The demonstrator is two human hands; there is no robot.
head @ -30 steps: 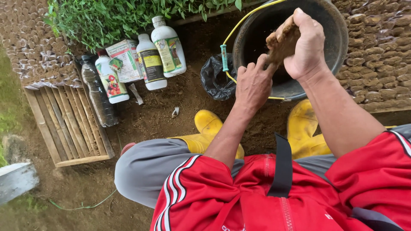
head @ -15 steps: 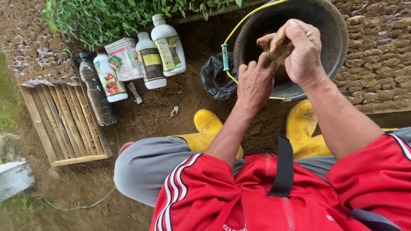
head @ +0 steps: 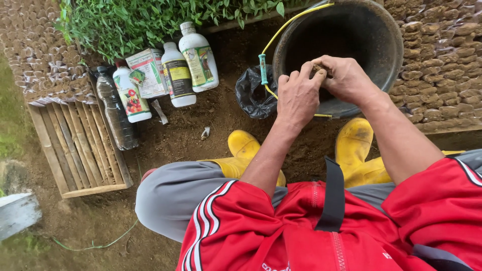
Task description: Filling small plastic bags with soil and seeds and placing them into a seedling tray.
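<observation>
My left hand [head: 300, 95] and my right hand [head: 344, 79] meet over the near rim of a large dark bucket [head: 376, 47] with a yellow wire handle. Both pinch a small brown soil-filled pouch [head: 317, 67], mostly hidden between the fingers. I squat in yellow rubber boots [head: 246, 150], grey trousers and a red shirt.
White bottles [head: 198, 55], a clear dark bottle [head: 116, 113] and a carton [head: 148, 70] stand at left on bare soil. A black plastic bag [head: 253, 93] lies beside the bucket. A wooden slatted tray [head: 75, 150], green seedlings [head: 150, 20] and rows of small soil pouches [head: 442, 60] surround me.
My hands have come down from above the bucket to its near rim. The brown pouch, held up in plain sight before, is now tucked between the fingers of both hands.
</observation>
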